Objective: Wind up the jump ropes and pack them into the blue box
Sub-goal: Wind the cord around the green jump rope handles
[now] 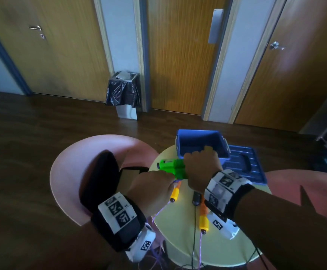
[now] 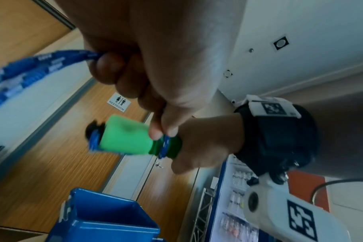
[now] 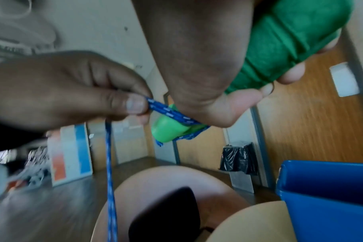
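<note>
My right hand (image 1: 201, 164) grips a pair of green jump rope handles (image 1: 171, 166) above the round yellow table (image 1: 180, 230). A blue patterned rope (image 3: 170, 114) is wrapped round the handles (image 3: 290, 49). My left hand (image 3: 135, 104) pinches this rope close to the handles, and the rest hangs down. The open blue box (image 1: 201, 143) stands on the table just behind my right hand. A second rope with orange and yellow handles (image 1: 203, 217) and a purple cord lies on the table under my wrists. A black handle (image 1: 195, 198) with a black cord lies beside it.
The blue lid (image 1: 244, 166) lies right of the box. A pink chair (image 1: 69, 172) with a black bag (image 1: 100, 182) stands to the left, another pink seat (image 1: 305, 188) to the right. A lined waste bin (image 1: 124, 94) stands by the wooden doors.
</note>
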Demonstrator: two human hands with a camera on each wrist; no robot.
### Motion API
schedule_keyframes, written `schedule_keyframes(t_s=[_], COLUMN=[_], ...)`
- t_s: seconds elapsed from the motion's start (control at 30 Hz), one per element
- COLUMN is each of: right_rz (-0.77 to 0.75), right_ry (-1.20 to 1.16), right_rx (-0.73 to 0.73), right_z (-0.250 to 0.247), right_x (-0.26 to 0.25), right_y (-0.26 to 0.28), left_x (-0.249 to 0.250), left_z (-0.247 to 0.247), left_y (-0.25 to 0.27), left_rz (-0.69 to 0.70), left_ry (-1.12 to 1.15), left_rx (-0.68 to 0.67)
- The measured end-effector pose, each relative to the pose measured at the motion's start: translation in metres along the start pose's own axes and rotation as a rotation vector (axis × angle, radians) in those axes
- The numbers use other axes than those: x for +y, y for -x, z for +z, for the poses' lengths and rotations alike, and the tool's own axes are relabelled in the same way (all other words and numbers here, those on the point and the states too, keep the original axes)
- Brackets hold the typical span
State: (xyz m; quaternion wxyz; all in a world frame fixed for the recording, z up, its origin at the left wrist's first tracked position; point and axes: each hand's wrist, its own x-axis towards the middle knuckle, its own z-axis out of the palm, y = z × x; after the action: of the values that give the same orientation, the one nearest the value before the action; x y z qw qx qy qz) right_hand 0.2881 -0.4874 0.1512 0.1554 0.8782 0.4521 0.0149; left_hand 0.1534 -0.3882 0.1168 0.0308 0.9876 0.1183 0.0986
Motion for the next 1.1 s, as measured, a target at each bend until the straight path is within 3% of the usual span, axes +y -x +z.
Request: schedule_keyframes(t_s=[0.17, 0.27, 0.37, 0.43, 0.67, 0.83, 1.1], right_rz=[-0.229, -0.392, -0.464, -0.498, -0.494, -0.445, -0.450], right_ry=[0.174, 0.161, 0.096, 0.070, 0.029, -0.019, -0.100], right_rx=[-0.043, -0.022, 0.033, 0.046, 0.027, -0.010, 0.060], right_z=[0.007, 0.006, 0.000, -0.006, -0.010, -0.010, -0.028], right_x=[-0.023, -0.027, -0.024, -0.021, -0.014, -0.009, -0.007], right_y=[0.015, 0.030, 0.041, 0.045, 0.055, 0.054, 0.052], left_x=[-0.027, -0.047, -0.062, -0.068, -0.072, -0.075, -0.075], left_z=[-0.008, -0.021, -0.021, -0.018, -0.014, -0.031, -0.043], left_y=[-0.012, -0.017, -0.018, -0.016, -0.016, -0.023, -0.027], left_rz=[0.183, 0.145, 0.069, 0.044, 0.013, 0.036, 0.064], left_ry=[0.035, 0.227, 0.536, 0.623, 0.800, 0.756, 0.826], left_rx=[-0.163, -0.266, -0.383, -0.417, -0.376, -0.297, -0.261])
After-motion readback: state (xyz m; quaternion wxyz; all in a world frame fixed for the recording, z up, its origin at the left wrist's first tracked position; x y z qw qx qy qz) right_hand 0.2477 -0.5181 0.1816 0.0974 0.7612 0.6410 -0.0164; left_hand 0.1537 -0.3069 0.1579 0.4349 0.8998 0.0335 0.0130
